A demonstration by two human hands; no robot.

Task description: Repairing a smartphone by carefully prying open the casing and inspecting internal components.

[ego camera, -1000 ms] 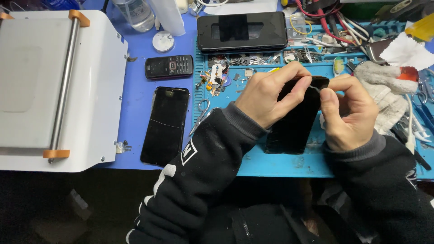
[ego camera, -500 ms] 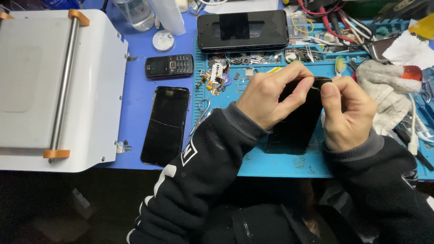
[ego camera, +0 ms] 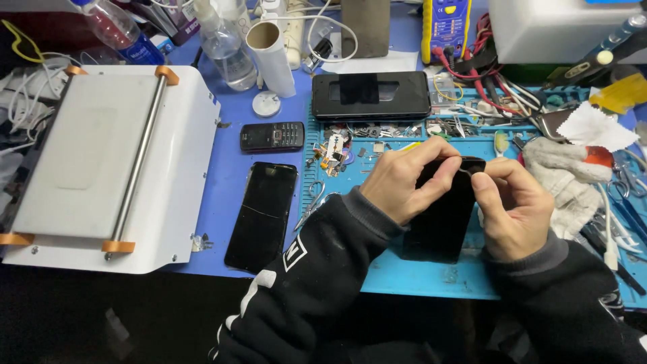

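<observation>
A black smartphone [ego camera: 441,222] lies on the blue work mat [ego camera: 431,280], tilted slightly. My left hand [ego camera: 404,178] grips its upper left edge, fingers curled over the top. My right hand [ego camera: 512,205] pinches the top right corner between thumb and forefinger. Both sleeves are black. The phone's top edge is partly hidden by my fingers.
A second black phone [ego camera: 261,216] and a small keypad phone [ego camera: 272,136] lie to the left on the blue table. A white machine with a roller bar [ego camera: 101,162] fills the left. A black tray [ego camera: 371,96], loose small parts, cables, tweezers [ego camera: 311,205], bottles and a white rag [ego camera: 566,182] crowd the back and right.
Both hands keep their grip on the phone's top end; the fingers shift only slightly. The view has tilted up a little.
</observation>
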